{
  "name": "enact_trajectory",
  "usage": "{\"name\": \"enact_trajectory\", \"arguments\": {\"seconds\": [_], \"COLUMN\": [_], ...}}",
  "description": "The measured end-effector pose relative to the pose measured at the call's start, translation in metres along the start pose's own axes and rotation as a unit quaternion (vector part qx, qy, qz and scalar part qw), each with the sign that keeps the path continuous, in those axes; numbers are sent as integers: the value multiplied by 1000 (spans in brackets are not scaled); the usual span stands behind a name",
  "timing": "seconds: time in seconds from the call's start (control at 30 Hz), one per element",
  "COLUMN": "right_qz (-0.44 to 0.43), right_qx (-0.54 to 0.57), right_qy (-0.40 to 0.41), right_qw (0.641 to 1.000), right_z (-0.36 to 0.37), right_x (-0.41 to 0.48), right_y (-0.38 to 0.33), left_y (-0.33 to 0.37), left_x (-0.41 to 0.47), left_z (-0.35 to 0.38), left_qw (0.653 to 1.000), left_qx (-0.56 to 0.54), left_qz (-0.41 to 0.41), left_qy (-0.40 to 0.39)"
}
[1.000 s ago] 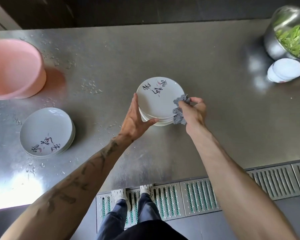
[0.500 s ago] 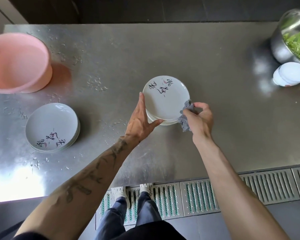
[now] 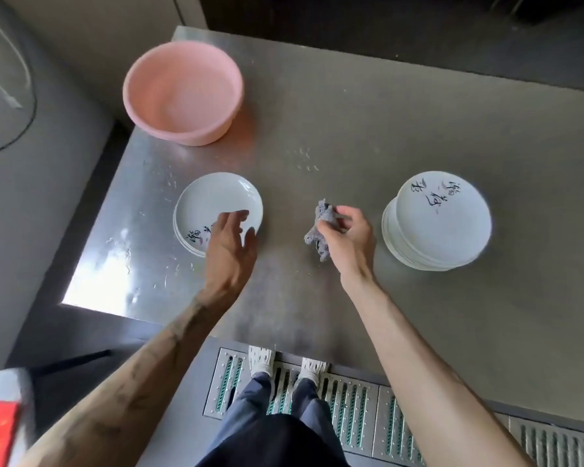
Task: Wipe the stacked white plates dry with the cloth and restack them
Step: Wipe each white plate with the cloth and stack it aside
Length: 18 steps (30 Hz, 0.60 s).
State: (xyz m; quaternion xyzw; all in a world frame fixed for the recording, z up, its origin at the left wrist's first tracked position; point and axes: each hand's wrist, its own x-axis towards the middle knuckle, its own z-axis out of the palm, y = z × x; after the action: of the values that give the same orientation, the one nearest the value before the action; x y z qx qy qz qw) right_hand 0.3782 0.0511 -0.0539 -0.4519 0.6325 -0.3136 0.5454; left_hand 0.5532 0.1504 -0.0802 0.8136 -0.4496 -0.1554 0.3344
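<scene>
A tall stack of white plates [image 3: 436, 224] with black brush lettering stands on the right of the steel table. A lower stack of the same plates [image 3: 213, 203] sits to the left. My left hand [image 3: 231, 244] reaches over the near rim of the low stack, fingers spread and loosely bent, thumb by the plate's edge; whether it touches the plate is unclear. My right hand [image 3: 348, 237] holds a crumpled grey cloth [image 3: 319, 230] between the two stacks, above the table.
A pink plastic basin [image 3: 182, 92] stands at the table's far left corner. The steel table [image 3: 351, 136] has water drops around the left stack. The table's left edge runs close to the low stack. A floor drain grate [image 3: 351, 399] lies below my feet.
Both hands have left the tall stack. My left hand has moved over to the low stack; my right hand, still with the cloth, has moved left. The camera view has swung left.
</scene>
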Motion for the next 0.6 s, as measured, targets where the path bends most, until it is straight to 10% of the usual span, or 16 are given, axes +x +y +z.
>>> {"name": "enact_trajectory", "arguments": {"seconds": [0.6], "right_qz": [24], "right_qx": [-104], "right_qy": [-47], "right_qw": [993], "right_z": [141], "right_x": [6], "right_y": [13], "left_y": [-99], "left_x": [63], "left_z": [-69], "left_qw": [956], "left_qx": [-39], "left_qz": [-290], "left_qy": [2]}}
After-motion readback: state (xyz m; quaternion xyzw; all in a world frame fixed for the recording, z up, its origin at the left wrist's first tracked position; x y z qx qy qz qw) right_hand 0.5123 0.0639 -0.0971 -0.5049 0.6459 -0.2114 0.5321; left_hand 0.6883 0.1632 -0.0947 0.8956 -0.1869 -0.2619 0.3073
